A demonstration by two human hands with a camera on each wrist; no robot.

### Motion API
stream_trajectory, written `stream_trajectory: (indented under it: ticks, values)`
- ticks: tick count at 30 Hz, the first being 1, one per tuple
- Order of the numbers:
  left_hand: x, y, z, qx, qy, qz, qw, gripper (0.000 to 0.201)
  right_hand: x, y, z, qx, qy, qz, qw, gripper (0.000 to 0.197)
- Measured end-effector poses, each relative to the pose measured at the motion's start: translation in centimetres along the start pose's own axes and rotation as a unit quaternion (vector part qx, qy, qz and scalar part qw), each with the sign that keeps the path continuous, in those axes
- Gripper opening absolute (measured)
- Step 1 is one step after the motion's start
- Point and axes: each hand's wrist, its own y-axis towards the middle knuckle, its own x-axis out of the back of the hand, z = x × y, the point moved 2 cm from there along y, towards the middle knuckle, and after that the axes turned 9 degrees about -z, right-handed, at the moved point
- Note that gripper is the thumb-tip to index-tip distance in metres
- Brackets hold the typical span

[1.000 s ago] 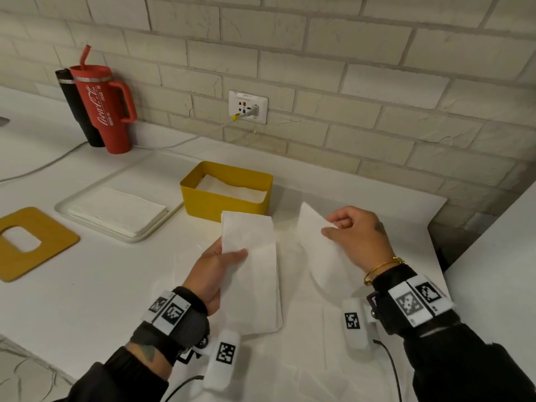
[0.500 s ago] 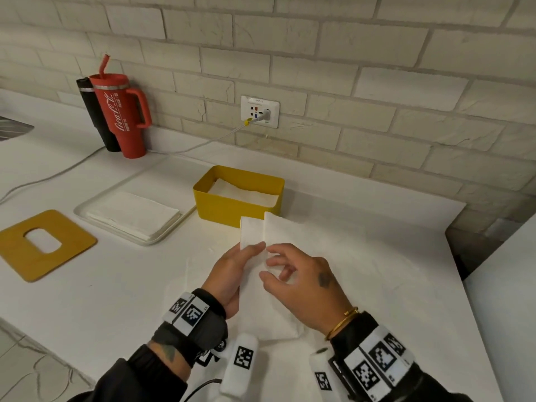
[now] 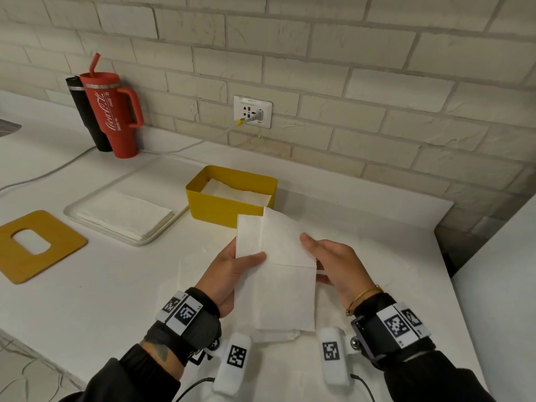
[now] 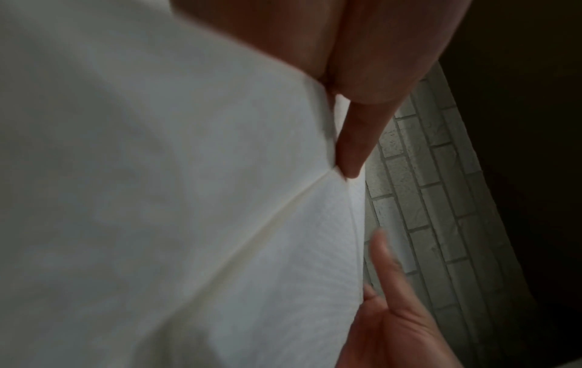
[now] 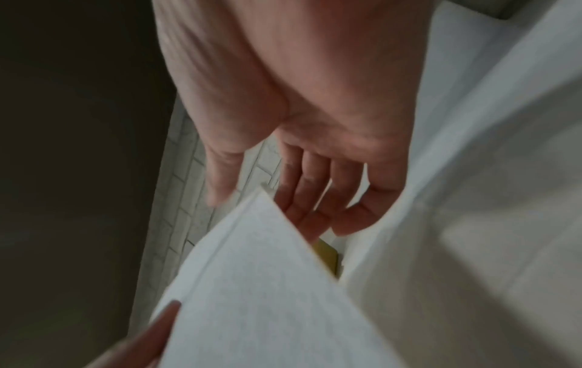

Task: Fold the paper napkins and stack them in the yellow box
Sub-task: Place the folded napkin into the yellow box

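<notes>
The box [image 3: 220, 208] is standing on the surface [image 3: 87, 285] near the wall, with napkins [image 3: 237, 192] lying in it. Left of it, a tray [image 3: 87, 204] is carrying a napkin stack [image 3: 127, 216]. The held napkin [image 3: 278, 256] is hanging before the box, between both hands.

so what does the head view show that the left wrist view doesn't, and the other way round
Only the head view shows the yellow box with napkins inside, the white tray of unfolded napkins, the red handled tumbler and the wall socket. Only the left wrist view shows, close up, the napkin's crease running to its edge. Both show the white paper napkin pinched by the left hand, the right hand beside it, and the brick wall.
</notes>
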Motion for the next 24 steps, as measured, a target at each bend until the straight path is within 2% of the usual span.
stream_trajectory:
  ticks: [2, 3, 5, 7, 9, 11, 13, 15, 19, 24]
  values:
    - [0.0, -0.1, -0.1, 0.006, -0.009, -0.007, 1.000, 0.038, 0.0, 0.2, 0.1, 0.016, 0.043, -0.028, 0.999, 0.022]
    - [0.1, -0.1, -0.2, 0.010, -0.018, -0.015, 1.000, 0.034, 0.1, 0.3, 0.2, 0.033, 0.048, -0.047, 0.997, 0.016]
    - [0.5, 0.0, -0.5, 0.017, -0.043, -0.035, 0.998, 0.036, 0.4, 0.2, 0.6, 0.065, 0.056, -0.068, 0.994, 0.014]
    - [1.0, 0.0, -0.7, 0.018, -0.063, -0.046, 0.997, 0.038, 1.0, -0.2, 1.4, 0.087, 0.063, -0.053, 0.993, 0.014]
    - [1.3, 0.0, -1.0, 0.017, -0.075, -0.046, 0.996, 0.037, 1.5, -0.9, 2.5, 0.100, 0.073, 0.015, 0.992, 0.017]
    - [1.2, 0.0, -1.0, 0.018, -0.083, -0.041, 0.996, 0.037, 1.5, -2.0, 3.7, 0.094, 0.096, 0.117, 0.984, 0.025]
    - [0.8, 0.0, -0.9, 0.025, -0.089, -0.033, 0.995, 0.042, 1.0, -2.6, 4.2, 0.078, 0.130, 0.171, 0.974, 0.030]
    - [0.3, -0.1, -0.7, 0.034, -0.081, -0.023, 0.996, 0.049, 0.1, -2.5, 4.2, 0.071, 0.139, 0.153, 0.976, 0.026]
    - [-0.2, -0.3, -0.3, 0.049, -0.070, 0.005, 0.996, 0.055, -1.8, -1.6, 2.5, 0.047, 0.091, 0.085, 0.991, 0.010]
    - [-0.4, -0.5, -0.3, 0.056, -0.083, 0.002, 0.995, 0.061, -2.7, -1.6, 1.5, 0.024, 0.090, 0.058, 0.994, 0.012]
